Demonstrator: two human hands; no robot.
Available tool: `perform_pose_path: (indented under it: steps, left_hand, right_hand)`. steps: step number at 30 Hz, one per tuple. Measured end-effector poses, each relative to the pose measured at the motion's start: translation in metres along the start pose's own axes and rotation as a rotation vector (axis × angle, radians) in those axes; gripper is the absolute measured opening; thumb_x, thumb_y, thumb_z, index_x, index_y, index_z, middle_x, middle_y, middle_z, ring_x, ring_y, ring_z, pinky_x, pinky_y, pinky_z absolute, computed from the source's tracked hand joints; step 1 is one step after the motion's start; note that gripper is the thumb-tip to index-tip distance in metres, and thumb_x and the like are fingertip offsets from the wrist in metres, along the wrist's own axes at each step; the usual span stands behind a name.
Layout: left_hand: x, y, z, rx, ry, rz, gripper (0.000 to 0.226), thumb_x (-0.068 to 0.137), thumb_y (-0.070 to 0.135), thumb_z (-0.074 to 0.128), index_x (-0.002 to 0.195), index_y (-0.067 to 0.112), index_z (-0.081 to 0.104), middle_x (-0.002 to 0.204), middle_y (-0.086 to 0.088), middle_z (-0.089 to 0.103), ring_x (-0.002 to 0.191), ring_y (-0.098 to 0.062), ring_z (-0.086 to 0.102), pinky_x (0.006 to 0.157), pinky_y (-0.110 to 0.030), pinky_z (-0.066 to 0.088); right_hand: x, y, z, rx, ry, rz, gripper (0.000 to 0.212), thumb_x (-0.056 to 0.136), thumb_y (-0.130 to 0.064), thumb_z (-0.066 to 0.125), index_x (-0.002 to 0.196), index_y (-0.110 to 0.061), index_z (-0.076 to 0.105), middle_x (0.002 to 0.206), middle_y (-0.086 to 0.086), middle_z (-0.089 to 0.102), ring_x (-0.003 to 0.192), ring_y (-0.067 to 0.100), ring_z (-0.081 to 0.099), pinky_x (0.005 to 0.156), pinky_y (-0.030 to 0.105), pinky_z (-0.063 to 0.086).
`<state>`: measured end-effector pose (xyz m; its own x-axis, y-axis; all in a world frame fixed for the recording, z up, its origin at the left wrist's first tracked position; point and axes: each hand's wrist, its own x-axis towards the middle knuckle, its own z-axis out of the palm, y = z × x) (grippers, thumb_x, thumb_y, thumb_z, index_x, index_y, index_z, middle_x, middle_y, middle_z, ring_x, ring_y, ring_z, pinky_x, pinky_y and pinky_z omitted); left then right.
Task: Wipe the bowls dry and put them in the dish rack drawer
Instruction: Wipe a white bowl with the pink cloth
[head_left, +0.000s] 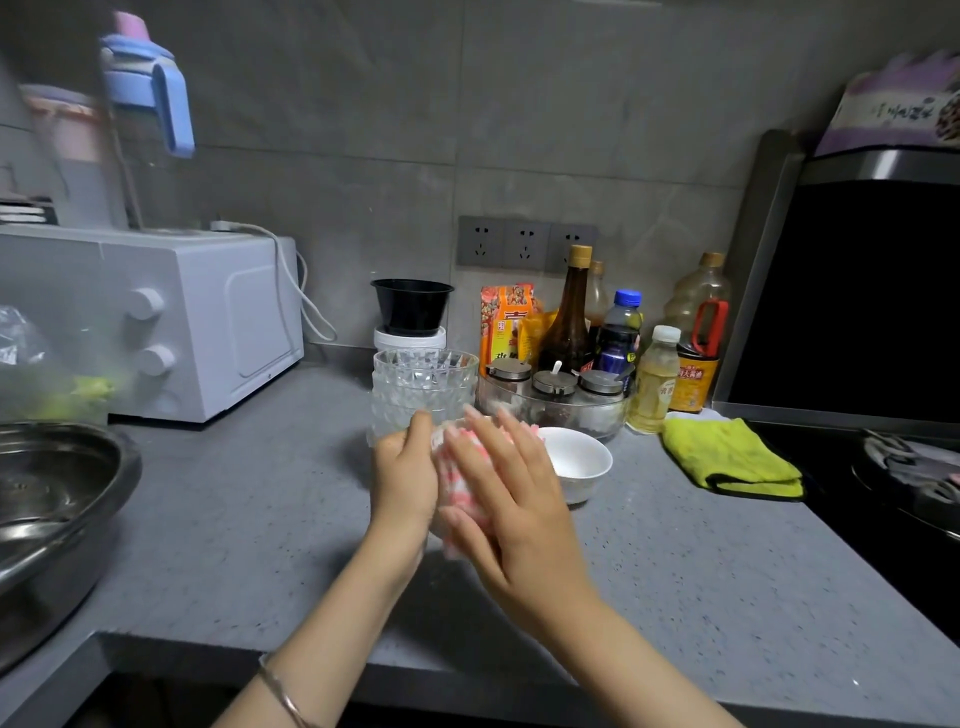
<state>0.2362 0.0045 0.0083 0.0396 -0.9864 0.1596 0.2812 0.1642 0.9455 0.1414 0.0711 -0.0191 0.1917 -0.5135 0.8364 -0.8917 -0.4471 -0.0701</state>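
While right hand (514, 514) presses cloth (462, 488), bowl (582, 457) sits beside.

Both bare forearms reach forward from below and converge, wrists close together in front of the body. The left hand (405, 470) stands on edge, thumb up, its fingers curled round a blurred pink-and-white striped cloth (461, 486). The right hand (511, 512) lies flat against the cloth's other side, fingers straight, slightly spread, pointing up and away.

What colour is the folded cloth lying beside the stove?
The folded cloth is yellow-green with a dark edge; head view.
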Motion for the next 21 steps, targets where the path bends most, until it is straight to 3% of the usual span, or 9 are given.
perform_pose_path:
  steps: [3, 7, 11, 13, 15, 18, 21]
  left_hand:
    - [-0.002, -0.003, 0.002, 0.050, -0.060, 0.023, 0.043, 0.098, 0.019, 0.047, 0.056, 0.015, 0.057, 0.044, 0.008, 0.056, 0.055, -0.014, 0.052, 0.059, -0.028, 0.040]
    - [-0.004, 0.000, 0.006, 0.020, -0.036, -0.024, 0.038, 0.094, 0.015, 0.050, 0.057, 0.012, 0.058, 0.045, 0.006, 0.056, 0.053, -0.015, 0.054, 0.052, -0.023, 0.041]
    - [-0.010, 0.001, 0.005, -0.121, 0.022, -0.090, 0.034, 0.093, 0.015, 0.050, 0.060, 0.011, 0.053, 0.042, 0.005, 0.053, 0.043, -0.012, 0.052, 0.040, -0.017, 0.036]
    - [-0.012, 0.000, 0.004, -0.208, 0.028, -0.124, 0.031, 0.094, 0.017, 0.050, 0.063, 0.014, 0.054, 0.045, 0.006, 0.056, 0.044, -0.012, 0.054, 0.043, -0.019, 0.039]
    - [-0.012, -0.002, 0.002, -0.195, -0.016, -0.134, 0.030, 0.095, 0.020, 0.048, 0.066, 0.014, 0.056, 0.050, 0.005, 0.059, 0.049, -0.013, 0.057, 0.047, -0.020, 0.041]
    - [-0.006, -0.001, -0.003, 0.030, -0.185, -0.104, 0.035, 0.099, 0.028, 0.042, 0.073, 0.013, 0.062, 0.068, -0.002, 0.064, 0.067, -0.013, 0.059, 0.065, -0.026, 0.044]
    - [-0.004, 0.008, -0.005, 0.188, -0.307, 0.069, 0.049, 0.100, 0.033, 0.038, 0.055, 0.018, 0.051, 0.052, 0.007, 0.050, 0.051, -0.005, 0.046, 0.057, -0.022, 0.035]
  right_hand:
    - [0.009, 0.004, -0.004, 0.009, 0.019, 0.040, 0.047, 0.100, -0.044, 0.028, 0.137, -0.023, 0.049, 0.146, -0.004, 0.042, 0.140, 0.015, 0.030, 0.117, 0.035, 0.018]
    - [0.023, 0.008, -0.010, 0.424, 0.147, 0.317, 0.039, 0.096, -0.040, 0.037, 0.114, -0.022, 0.067, 0.118, -0.012, 0.062, 0.116, 0.006, 0.053, 0.096, 0.026, 0.040]
    - [0.024, 0.013, -0.008, 0.860, 0.180, 0.678, 0.033, 0.091, -0.045, 0.042, 0.091, -0.025, 0.069, 0.090, -0.011, 0.071, 0.090, 0.004, 0.065, 0.075, 0.020, 0.049]
    - [0.023, 0.013, -0.014, 0.922, 0.177, 0.856, 0.029, 0.095, -0.042, 0.045, 0.079, -0.028, 0.065, 0.070, -0.015, 0.068, 0.063, 0.000, 0.062, 0.047, 0.012, 0.044]
    - [0.024, 0.013, -0.020, 0.862, 0.156, 0.933, 0.033, 0.101, -0.032, 0.043, 0.071, -0.032, 0.058, 0.061, -0.015, 0.060, 0.047, 0.001, 0.053, 0.032, 0.010, 0.031]
    - [0.030, 0.017, -0.026, 0.785, 0.137, 0.934, 0.036, 0.100, -0.027, 0.041, 0.069, -0.021, 0.057, 0.058, -0.008, 0.054, 0.042, -0.001, 0.051, 0.037, 0.011, 0.035]
    - [0.035, 0.021, -0.028, 0.738, 0.110, 0.846, 0.044, 0.098, -0.031, 0.046, 0.061, -0.010, 0.059, 0.048, -0.004, 0.055, 0.046, 0.007, 0.053, 0.045, 0.019, 0.039]
